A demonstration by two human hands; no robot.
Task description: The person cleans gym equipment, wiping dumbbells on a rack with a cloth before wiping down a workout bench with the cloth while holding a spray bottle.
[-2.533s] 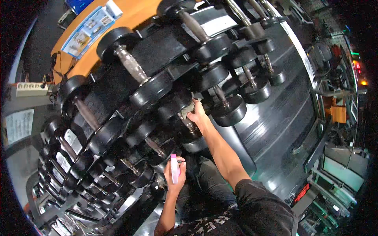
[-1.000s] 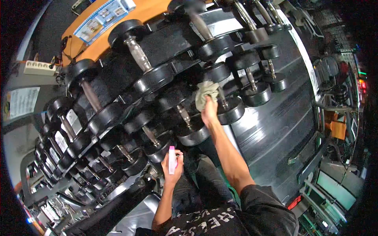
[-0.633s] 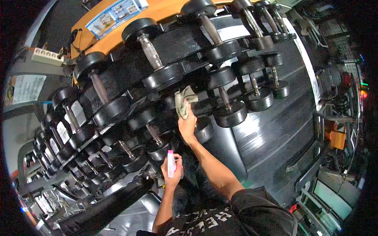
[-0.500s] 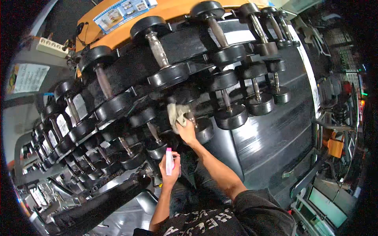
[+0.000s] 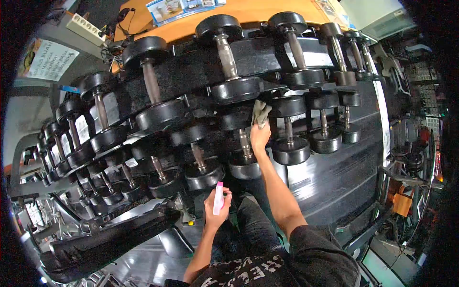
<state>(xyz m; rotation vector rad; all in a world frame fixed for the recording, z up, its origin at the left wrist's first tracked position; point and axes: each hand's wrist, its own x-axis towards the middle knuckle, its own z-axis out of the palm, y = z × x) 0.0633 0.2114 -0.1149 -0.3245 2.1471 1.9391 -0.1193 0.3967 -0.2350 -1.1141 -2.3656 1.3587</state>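
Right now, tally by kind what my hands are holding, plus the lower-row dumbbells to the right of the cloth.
Cloth, in the right hand: 1
Pink-and-white bottle, apparently a sprayer, in the left hand: 1
Lower-row dumbbells right of the cloth: 3
Total: 5

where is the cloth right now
In the head view, the cloth is slightly above and right of centre, held in the right hand, between the upper ends of two lower-row dumbbells.
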